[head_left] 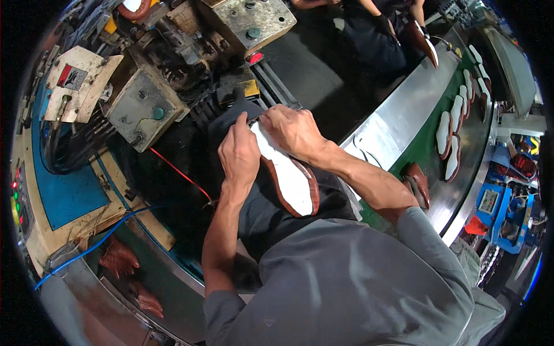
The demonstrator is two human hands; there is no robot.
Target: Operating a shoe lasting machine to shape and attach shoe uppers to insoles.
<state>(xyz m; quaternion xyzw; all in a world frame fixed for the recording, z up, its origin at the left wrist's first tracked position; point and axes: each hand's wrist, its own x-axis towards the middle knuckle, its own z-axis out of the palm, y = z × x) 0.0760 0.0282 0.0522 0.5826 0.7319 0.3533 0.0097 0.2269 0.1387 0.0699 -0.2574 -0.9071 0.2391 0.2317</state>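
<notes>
Held shoe [297, 187], brown w/ white sole facing up, is L of the green conveyor [418, 145], in front of grey shirt [369, 282]. L hand [239, 151] & R hand [293, 131] both pinch its narrow end, the one away from the shirt, fingers curled in close; tips partly hidden, so can't tell exact grip. On conveyor: several white-soled shoes [456, 114], plus a brown shoe [420, 180] nr its L edge. Metal ledge [398, 109] runs alongside conveyor's L. Co-worker [369, 49], nr conveyor's far end, holds another shoe [425, 45]. Well L of conveyor: control box [141, 106] w/ green button.
</notes>
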